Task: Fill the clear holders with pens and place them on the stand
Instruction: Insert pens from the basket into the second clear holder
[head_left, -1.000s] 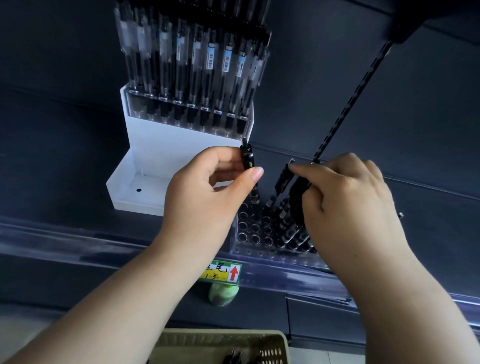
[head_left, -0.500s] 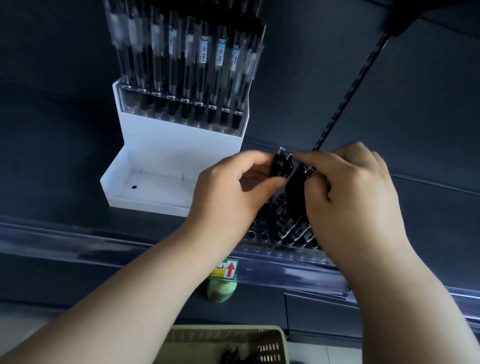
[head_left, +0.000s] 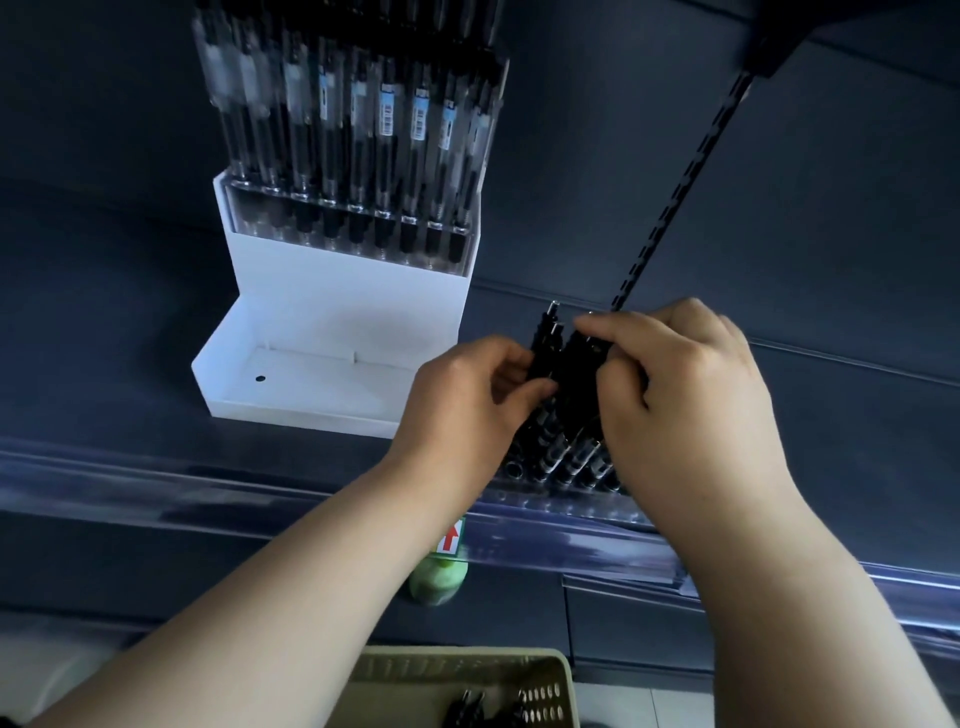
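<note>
A clear holder (head_left: 566, 501) with rows of holes lies on the dark shelf, partly filled with black pens (head_left: 563, 452). My left hand (head_left: 467, 405) pinches a black pen (head_left: 545, 343) by its upper end over the holder. My right hand (head_left: 680, 395) grips a bunch of black pens (head_left: 584, 356) right beside it, fingers touching the left-hand pen. A white stepped stand (head_left: 343, 312) sits to the left; its upper tier carries a full clear holder of pens (head_left: 353, 156), its lower tier (head_left: 311, 374) is bare.
A clear plastic rail (head_left: 208, 499) runs along the shelf's front edge with a red-arrow price tag (head_left: 451, 538). A beige basket (head_left: 467, 686) with loose pens sits below. A slotted black upright (head_left: 680, 171) rises behind my right hand. A green object (head_left: 436, 579) lies under the rail.
My left hand moved right with its pen until it met the bunch in my right hand over the holder. The view shifted slightly; the stand looks further left.
</note>
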